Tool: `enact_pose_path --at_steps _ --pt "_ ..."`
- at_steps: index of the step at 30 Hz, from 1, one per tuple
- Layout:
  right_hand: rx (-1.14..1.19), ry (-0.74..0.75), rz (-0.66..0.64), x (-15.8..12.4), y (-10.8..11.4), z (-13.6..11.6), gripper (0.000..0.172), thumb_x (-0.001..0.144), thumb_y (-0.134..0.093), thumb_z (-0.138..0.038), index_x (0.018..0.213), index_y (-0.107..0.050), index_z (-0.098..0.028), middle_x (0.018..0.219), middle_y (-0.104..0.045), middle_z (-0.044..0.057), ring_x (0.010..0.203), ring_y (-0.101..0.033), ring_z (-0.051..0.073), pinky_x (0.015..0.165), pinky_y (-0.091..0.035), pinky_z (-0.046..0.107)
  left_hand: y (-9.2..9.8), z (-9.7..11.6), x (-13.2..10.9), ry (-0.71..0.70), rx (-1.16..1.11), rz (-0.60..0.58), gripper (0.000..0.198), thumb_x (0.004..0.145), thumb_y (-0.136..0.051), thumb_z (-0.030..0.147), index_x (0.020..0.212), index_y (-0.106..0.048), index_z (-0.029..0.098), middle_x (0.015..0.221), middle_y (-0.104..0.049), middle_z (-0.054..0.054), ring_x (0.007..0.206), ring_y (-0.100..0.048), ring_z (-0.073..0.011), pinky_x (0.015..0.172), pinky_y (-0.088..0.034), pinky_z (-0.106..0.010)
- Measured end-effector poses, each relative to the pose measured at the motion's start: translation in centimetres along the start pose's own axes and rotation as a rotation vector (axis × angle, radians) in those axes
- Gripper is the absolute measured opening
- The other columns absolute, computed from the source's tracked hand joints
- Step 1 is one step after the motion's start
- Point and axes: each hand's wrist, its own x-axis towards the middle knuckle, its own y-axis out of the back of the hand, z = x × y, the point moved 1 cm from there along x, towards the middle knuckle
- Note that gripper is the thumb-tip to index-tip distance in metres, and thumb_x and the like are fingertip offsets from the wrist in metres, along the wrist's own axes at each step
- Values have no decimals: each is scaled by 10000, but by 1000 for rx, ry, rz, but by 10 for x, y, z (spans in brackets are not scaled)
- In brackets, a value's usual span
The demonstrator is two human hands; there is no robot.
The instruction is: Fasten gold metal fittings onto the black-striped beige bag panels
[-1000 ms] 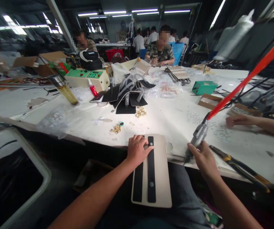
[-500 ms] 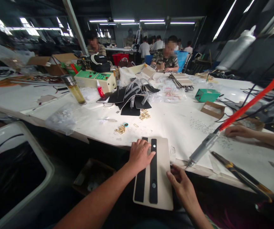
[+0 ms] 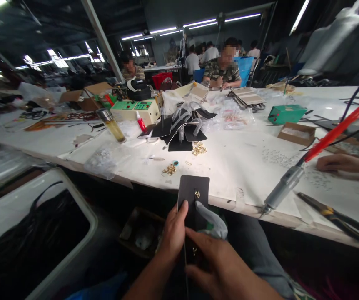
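Note:
A flat panel (image 3: 187, 185) with rounded corners shows its black face, tilted up in front of me at the table's edge. Two gold metal fittings (image 3: 197, 194) sit on it, one near the top, others lower down. A strap wrapped in clear plastic (image 3: 212, 218) bulges from its right side. My left hand (image 3: 175, 227) grips the panel's left edge, thumb on the black face. My right hand (image 3: 209, 254) is at the lower part of the panel, fingers bent over it; what its fingertips hold, if anything, is hidden.
Gold hardware piles (image 3: 169, 169), black panels (image 3: 179, 143), a red-corded screwdriver (image 3: 282, 189) and pliers (image 3: 332, 212) lie around the white table (image 3: 229, 166). Another person's hand (image 3: 335, 162) rests at the right. A tub (image 3: 82, 200) stands left, a carton (image 3: 129, 227) below.
The panel has been turned from its beige back with black strips to its black front. My left hand has moved down to its left edge, and my right hand has come across its lower part.

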Motion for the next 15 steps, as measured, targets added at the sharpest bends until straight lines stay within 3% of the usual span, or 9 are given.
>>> enact_pose_path --at_steps 2,4,6,7,11,15 --pt "77 11 22 -5 20 -12 441 875 -762 -222 1300 -734 -338 986 -797 26 795 -763 234 683 -634 288 4 4 -1 67 -70 3 515 880 -774 565 1226 -766 184 1210 -788 -129 1223 -703 -358 1121 -508 -483" --pt "54 10 257 -3 47 -13 200 928 -748 -318 1122 -794 -315 897 -787 26 722 -739 218 632 -617 286 3 5 -2 96 -140 -33 538 869 -796 542 1260 -754 175 1185 -795 -135 1185 -724 -352 1101 -525 -482" --pt "-54 -20 488 6 70 -3 160 928 -763 -381 1047 -790 -277 883 -770 33 700 -712 204 603 -587 286 -1 5 -4 101 -205 -73 541 879 -797 514 1292 -739 170 1201 -790 -139 1181 -727 -343 1101 -527 -472" --pt "-111 -31 524 13 77 4 179 918 -773 -398 1036 -784 -264 905 -766 38 718 -706 201 595 -569 285 -3 5 -5 98 -226 -85 538 889 -790 507 1305 -734 172 1214 -786 -138 1185 -727 -340 1105 -526 -468" --pt "-156 -79 452 41 83 30 217 886 -791 -415 1013 -771 -240 957 -759 46 791 -700 207 639 -551 299 -13 3 -12 65 -178 -153 529 921 -752 514 1344 -719 198 1270 -768 -126 1232 -703 -339 1130 -512 -468" --pt "-19 -141 462 49 73 28 211 891 -775 -421 908 -737 -213 836 -739 31 698 -664 184 609 -536 288 -15 5 -16 -25 -6 -182 505 942 -717 537 1341 -726 227 1371 -722 -102 1337 -634 -338 1182 -473 -459"
